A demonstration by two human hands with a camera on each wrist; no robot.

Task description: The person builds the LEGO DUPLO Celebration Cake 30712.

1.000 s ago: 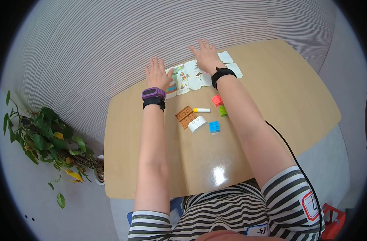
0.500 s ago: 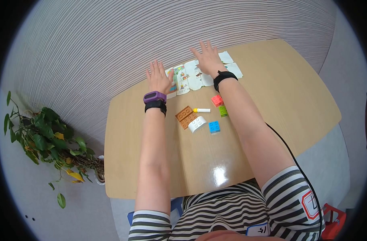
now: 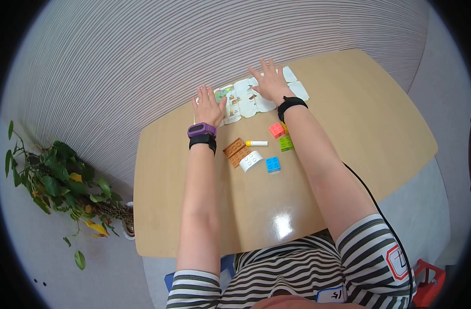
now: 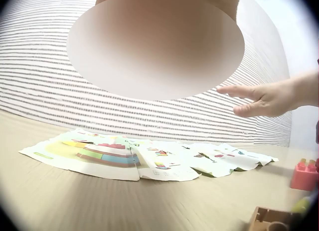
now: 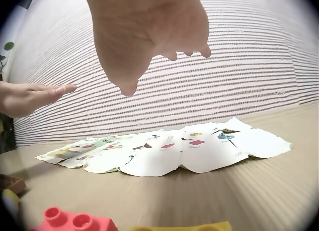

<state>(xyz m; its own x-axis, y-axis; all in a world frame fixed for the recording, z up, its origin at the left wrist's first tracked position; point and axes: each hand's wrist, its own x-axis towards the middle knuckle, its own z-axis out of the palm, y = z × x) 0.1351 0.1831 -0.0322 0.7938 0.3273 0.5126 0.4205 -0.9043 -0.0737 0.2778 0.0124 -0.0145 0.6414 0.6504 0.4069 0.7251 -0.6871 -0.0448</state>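
A creased paper sheet with printed pictures lies unfolded at the table's far side, its edges curling in both wrist views. Over its left part hovers my left hand, palm down, fingers straight. My right hand is held above the sheet's right half with fingers spread. Both wrist views show a gap between the hands and the paper; neither holds anything. Nearer to me lie brown bricks, a white curved brick, a white stick piece with a yellow end, and pink, green and blue bricks.
A yellow brick is mostly hidden by the right wrist in the head view. A ridged wall stands right behind the table. A black cable runs beside the right arm. A leafy plant is on the left.
Both hands have drawn back a little from the wall toward the body, shifting slightly right over the sheet. The bricks keep their arrangement, and more of the yellow brick shows.
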